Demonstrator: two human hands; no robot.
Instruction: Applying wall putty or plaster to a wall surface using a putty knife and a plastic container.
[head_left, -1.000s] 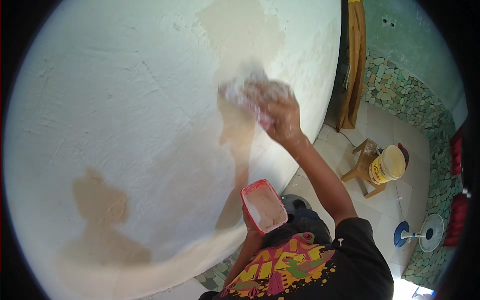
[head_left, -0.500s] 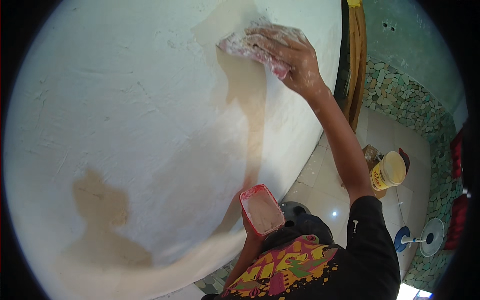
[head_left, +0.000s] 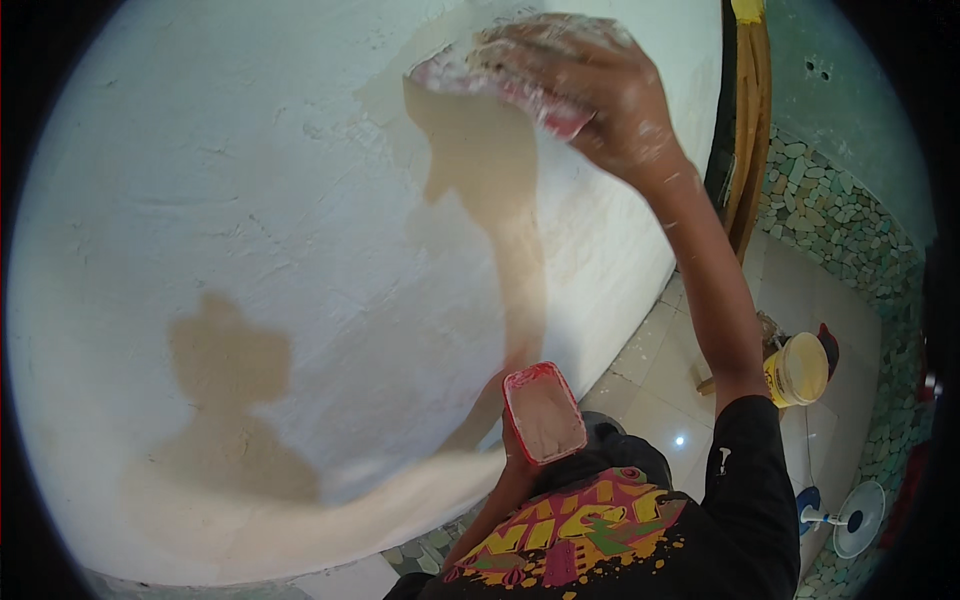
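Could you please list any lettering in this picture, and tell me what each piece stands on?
Black T-shirt: large yellow block letters on the front graphic; wording not copied here.
Yellow-and-white bucket: only a sliver of label shows, too small to read.
Red tub in the left hand, pink spreader in the right hand: no lettering visible.

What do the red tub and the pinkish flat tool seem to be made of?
Red tub: probably smooth plastic, going by its thin rim with rounded corners. Pinkish flat tool: possibly plastic or rubber, from its colour; white smears mask the finish.
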